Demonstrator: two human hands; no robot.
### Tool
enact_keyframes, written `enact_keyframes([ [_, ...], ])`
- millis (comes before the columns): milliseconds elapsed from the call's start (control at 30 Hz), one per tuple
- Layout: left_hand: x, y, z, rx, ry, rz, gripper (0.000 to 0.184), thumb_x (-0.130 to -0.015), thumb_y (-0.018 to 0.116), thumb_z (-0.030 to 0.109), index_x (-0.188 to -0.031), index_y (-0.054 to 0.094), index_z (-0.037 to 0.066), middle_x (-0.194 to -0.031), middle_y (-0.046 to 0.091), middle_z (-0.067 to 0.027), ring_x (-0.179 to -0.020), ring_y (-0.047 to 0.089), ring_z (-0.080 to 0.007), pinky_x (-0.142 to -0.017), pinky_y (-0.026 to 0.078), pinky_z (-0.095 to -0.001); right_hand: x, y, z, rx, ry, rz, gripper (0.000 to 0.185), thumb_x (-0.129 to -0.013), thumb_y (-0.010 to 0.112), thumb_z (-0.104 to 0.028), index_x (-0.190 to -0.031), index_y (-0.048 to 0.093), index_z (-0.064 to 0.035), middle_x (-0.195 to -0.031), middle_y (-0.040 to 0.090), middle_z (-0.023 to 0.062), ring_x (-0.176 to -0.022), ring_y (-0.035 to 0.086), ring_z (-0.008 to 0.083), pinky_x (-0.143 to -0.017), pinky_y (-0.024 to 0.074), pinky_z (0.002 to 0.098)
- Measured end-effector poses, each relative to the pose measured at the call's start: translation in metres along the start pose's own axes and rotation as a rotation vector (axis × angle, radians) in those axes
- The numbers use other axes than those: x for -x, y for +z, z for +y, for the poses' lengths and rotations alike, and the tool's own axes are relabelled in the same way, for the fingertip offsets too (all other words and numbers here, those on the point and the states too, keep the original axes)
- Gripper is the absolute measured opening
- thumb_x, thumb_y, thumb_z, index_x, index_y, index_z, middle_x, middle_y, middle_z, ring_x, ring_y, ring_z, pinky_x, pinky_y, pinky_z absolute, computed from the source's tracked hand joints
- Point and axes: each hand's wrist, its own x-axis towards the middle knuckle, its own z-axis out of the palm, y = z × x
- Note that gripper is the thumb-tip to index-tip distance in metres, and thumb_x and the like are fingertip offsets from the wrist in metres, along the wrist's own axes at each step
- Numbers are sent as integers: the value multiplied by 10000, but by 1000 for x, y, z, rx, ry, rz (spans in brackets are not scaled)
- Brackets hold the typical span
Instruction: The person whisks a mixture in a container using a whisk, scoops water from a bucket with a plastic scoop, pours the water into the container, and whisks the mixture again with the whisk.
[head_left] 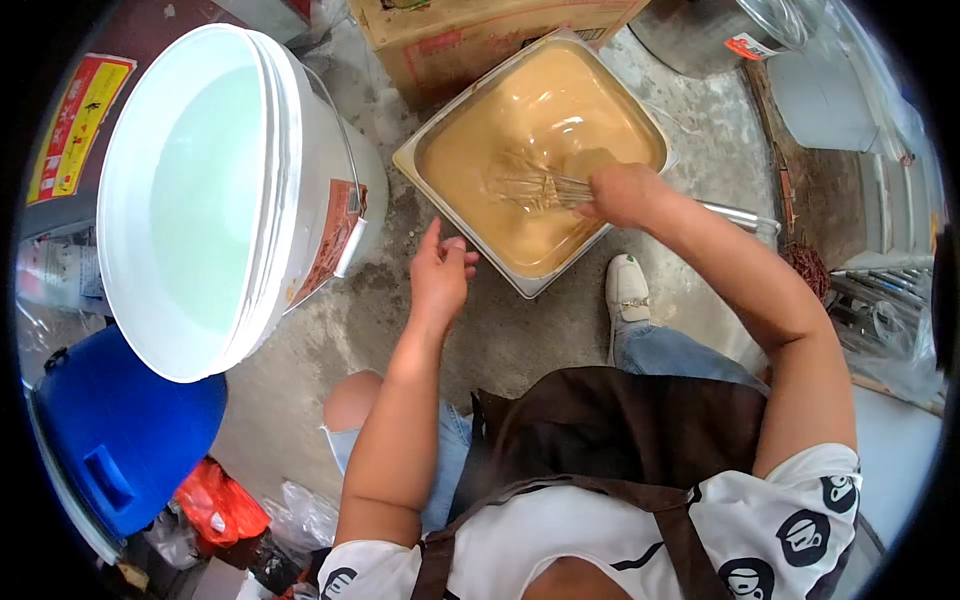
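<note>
A rectangular metal pan point(462, 232) on the floor holds a smooth tan liquid point(500, 120). My right hand point(628, 195) is closed around a wire whisk point(545, 190), whose wires dip into the liquid. Its metal handle point(740, 214) sticks out behind the hand, past the pan's right side. Just off the pan's near left edge is my left hand point(441, 270), with the index finger stretched out and the others loosely bent. Nothing is held in it, and I cannot tell whether a fingertip touches the rim.
A large white bucket point(330, 200) of pale, clear-looking liquid stands left. Below it is a blue barrel point(130, 430), with a red plastic bag point(220, 505) nearby. A cardboard box point(430, 50) adjoins the pan's far side. A metal pot point(685, 40) sits far right; my shoe point(627, 285) is near the pan.
</note>
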Motion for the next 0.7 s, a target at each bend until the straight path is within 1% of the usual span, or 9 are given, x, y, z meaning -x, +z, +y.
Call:
enact_keyframes([
  [33, -1, -1, 0, 4, -3, -4, 513, -870, 451, 67, -1330, 239, -15, -947, 546, -102, -748, 565, -135, -619, 470, -247, 3, -6, 12, 4, 3, -4, 475, -736, 570, -501, -822, 639, -39, -776, 631, 155, -744, 618, 319, -671, 489, 404],
  [100, -2, -1, -3, -9, 62, 2, 520, -868, 451, 62, -1331, 230, -22, -905, 545, -90, -735, 562, -129, -612, 473, -245, 5, -25, 48, 144, 171, -169, 417, -715, 616, -444, -834, 637, -45, -836, 641, 127, -789, 623, 290, -685, 498, 372],
  [133, 0, 0, -6, -5, 55, 0, 520, -868, 451, 62, -1331, 230, -22, -905, 545, -90, -735, 562, -129, -612, 473, -245, 2, -31, 50, 147, 170, -176, 417, -715, 616, -444, -834, 637, -45, -836, 641, 127, -789, 623, 290, -685, 498, 372],
  [200, -1, 4, -7, -13, 20, -12, 513, -864, 444, 49, -1329, 238, -19, -876, 542, -82, -706, 551, -117, -594, 473, -237, -5, -39, 51, 142, 323, -59, 408, -719, 611, -441, -838, 638, -52, -818, 643, 125, -784, 627, 281, -685, 498, 374],
  [267, -1, 10, -9, 1, 8, -16, 508, -861, 444, 42, -1326, 248, -14, -860, 541, -78, -693, 544, -110, -586, 473, -234, -10, -18, 26, 67, 270, 21, 447, -728, 595, -483, -766, 638, -39, -765, 630, 151, -746, 618, 315, -668, 490, 396],
  [333, 0, 10, -8, 14, -4, -7, 502, -858, 444, 36, -1323, 259, -10, -844, 540, -74, -680, 537, -103, -578, 472, -230, -7, -8, 1, 33, 50, -33, 437, -724, 606, -463, -761, 630, -28, -752, 626, 159, -733, 616, 316, -651, 489, 397],
  [467, -5, 15, -13, 4, 33, -13, 501, -855, 458, 42, -1317, 270, -4, -846, 548, -79, -658, 539, -108, -572, 481, -231, 18, -46, 14, 135, 50, -121, 423, -716, 622, -436, -776, 612, -17, -738, 619, 167, -736, 610, 319, -654, 484, 397],
  [600, -6, 13, -15, -61, 62, 17, 495, -855, 463, 46, -1310, 275, -10, -838, 565, -89, -629, 553, -117, -553, 491, -231, 29, -68, 30, 192, 115, 58, 336, -716, 632, -383, -782, 627, -53, -770, 632, 148, -731, 624, 292, -644, 493, 377],
  [700, -13, 12, -21, -10, 37, 77, 478, -841, 477, 33, -1287, 315, -23, -800, 570, -114, -601, 569, -142, -515, 488, -272, 9, -71, 47, 300, 68, 253, 333, -703, 647, -365, -741, 545, -50, -709, 618, 137, -671, 610, 302, -596, 482, 385],
])
